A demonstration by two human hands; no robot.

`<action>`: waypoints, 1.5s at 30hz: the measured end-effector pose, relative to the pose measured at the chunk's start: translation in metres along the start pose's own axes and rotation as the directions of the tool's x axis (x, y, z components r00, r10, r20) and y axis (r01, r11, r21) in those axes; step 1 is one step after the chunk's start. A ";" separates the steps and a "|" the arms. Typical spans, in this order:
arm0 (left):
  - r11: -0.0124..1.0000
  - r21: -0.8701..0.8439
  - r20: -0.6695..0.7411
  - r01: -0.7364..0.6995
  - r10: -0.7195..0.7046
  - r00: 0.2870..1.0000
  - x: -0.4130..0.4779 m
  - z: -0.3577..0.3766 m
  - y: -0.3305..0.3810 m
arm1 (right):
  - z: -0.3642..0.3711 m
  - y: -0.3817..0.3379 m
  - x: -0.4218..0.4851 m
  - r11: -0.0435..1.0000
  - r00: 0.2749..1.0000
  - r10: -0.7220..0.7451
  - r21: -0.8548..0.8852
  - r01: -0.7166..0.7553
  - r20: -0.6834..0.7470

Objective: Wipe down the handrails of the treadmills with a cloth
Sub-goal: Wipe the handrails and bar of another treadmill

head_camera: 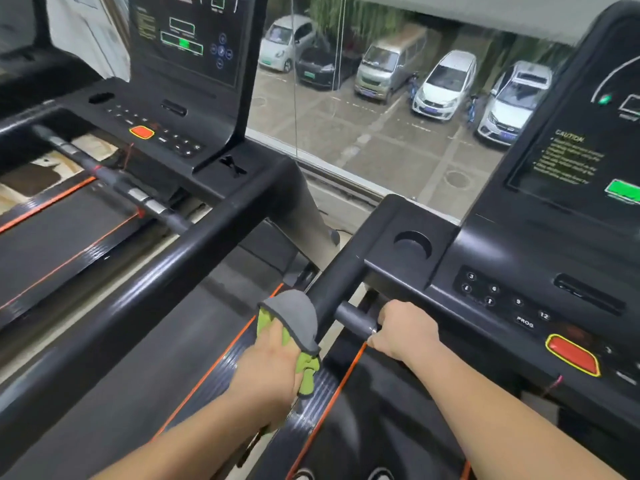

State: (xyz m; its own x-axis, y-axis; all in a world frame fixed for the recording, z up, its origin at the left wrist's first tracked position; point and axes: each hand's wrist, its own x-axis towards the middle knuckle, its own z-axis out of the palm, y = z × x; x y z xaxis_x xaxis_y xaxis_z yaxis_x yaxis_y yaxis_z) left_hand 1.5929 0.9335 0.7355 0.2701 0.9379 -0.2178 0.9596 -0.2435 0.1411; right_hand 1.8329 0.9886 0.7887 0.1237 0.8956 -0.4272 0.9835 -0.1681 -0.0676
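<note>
grey-green cloth (pixel 291 317) is pressing the handrail (pixel 332 282) by the console's (pixel 519 258) left corner. we are clutching it in our left hand (pixel 270 368), our right hand (pixel 405 330) gripping the crossbar (pixel 353 318). its dangling tail could be snagging.

Grey and lime-green cloth (pixel 294 317): soft napped fabric, matt on both colours. Black tubular handrail (pixel 332 294): smooth, glossy coating with long bright highlights. Neighbouring long black handrail (pixel 156 271): same glossy finish. Short dark-grey crossbar (pixel 353 318): matt, looks rubbery. Black console panel (pixel 502 258): hard plastic, satin sheen. Red stop button with yellow rim (pixel 573 355): glossy plastic. Ribbed black side rail (pixel 317 407): shiny, grooved. Dark running belt (pixel 62 237): dull, finely textured.
</note>
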 end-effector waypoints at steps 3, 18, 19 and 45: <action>0.992 0.121 -0.019 -0.036 0.039 0.999 0.045 -0.002 0.021 | 0.006 0.001 0.001 0.999 1.000 0.022 0.026 -0.022 -0.017; 0.908 -0.385 -0.390 -0.166 0.003 0.921 0.040 -0.019 0.000 | 0.008 -0.004 0.000 0.999 0.998 0.054 -0.004 -0.054 -0.045; 0.936 -0.297 -0.415 -0.190 0.053 0.908 0.045 -0.019 -0.002 | 0.007 -0.004 0.000 0.999 0.998 0.052 -0.003 -0.052 -0.042; 0.995 -0.088 -0.145 0.053 -0.065 0.987 0.112 -0.018 0.043 | 0.006 -0.002 0.001 0.999 0.999 0.031 0.024 -0.032 0.024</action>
State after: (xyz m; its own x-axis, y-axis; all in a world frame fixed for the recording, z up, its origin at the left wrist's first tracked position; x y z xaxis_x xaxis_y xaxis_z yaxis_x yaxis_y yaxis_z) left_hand 1.6630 1.0321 0.7347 0.1927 0.9776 -0.0844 0.9617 -0.1711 0.2143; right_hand 1.8308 0.9876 0.7827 0.1512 0.8796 -0.4510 0.9756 -0.2063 -0.0753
